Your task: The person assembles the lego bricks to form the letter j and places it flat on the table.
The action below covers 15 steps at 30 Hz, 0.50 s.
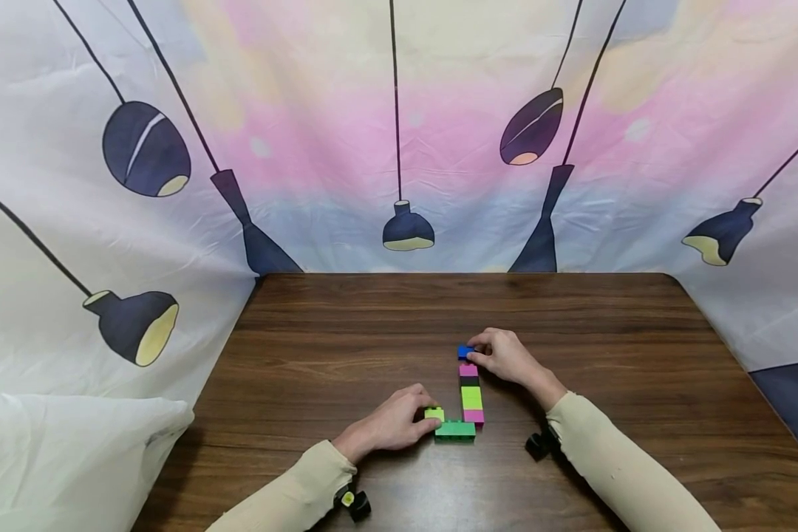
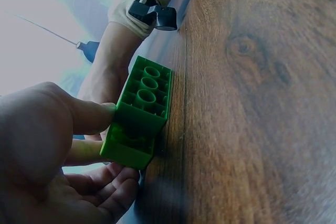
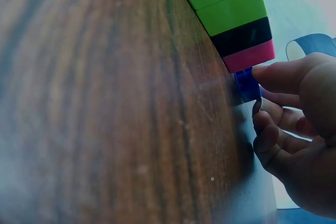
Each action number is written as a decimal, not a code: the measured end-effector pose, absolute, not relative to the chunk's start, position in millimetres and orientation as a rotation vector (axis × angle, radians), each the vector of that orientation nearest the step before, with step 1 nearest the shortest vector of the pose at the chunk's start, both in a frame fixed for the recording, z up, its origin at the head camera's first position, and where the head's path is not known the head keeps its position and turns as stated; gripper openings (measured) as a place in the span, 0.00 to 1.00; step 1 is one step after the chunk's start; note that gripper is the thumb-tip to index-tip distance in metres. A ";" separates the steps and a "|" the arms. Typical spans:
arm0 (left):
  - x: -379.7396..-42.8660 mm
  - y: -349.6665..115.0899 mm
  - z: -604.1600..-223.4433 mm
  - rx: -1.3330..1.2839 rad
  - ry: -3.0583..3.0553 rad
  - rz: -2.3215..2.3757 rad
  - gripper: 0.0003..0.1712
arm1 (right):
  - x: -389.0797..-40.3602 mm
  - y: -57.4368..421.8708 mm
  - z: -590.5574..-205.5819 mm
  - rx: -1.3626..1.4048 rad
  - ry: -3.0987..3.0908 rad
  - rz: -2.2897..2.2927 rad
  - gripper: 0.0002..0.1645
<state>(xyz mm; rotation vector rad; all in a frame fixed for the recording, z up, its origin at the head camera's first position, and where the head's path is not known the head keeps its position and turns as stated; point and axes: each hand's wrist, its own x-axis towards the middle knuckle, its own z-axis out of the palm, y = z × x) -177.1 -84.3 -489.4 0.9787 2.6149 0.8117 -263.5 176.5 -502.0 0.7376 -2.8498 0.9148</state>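
My left hand (image 1: 394,419) pinches a small lime-green toy building brick (image 1: 434,414) between thumb and fingers. Joined to that brick is a longer green brick (image 1: 455,431), whose hollow underside with round tubes faces the left wrist camera. Farther back, my right hand (image 1: 505,356) holds a small blue brick (image 1: 465,352) by thumb and fingertips. Between the hands stretches a row of bricks: a pink brick (image 1: 468,370), a black brick (image 1: 469,381), a lime section (image 1: 471,398) and another pink brick (image 1: 474,418) at the near end. Fingers partly cover the blue brick.
Beneath the bricks is a dark brown wooden table (image 1: 319,332). Patterned cloth (image 1: 332,133) with printed lamps hangs behind it. A white cloth-covered shape (image 1: 73,451) bulges at the left edge. Each wrist carries a small black camera (image 1: 537,446).
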 end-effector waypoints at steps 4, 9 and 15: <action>-176.6 -84.3 -489.2 0.979 2.615 0.817 0.18 | -262.9 175.6 -500.4 0.738 -2.858 0.931 0.12; -176.4 -84.2 -489.4 0.981 2.616 0.825 0.19 | -264.1 175.3 -500.1 0.744 -2.858 0.931 0.12; -177.2 -85.4 -489.8 0.965 2.630 0.847 0.19 | -264.4 178.1 -497.3 0.735 -2.852 0.933 0.13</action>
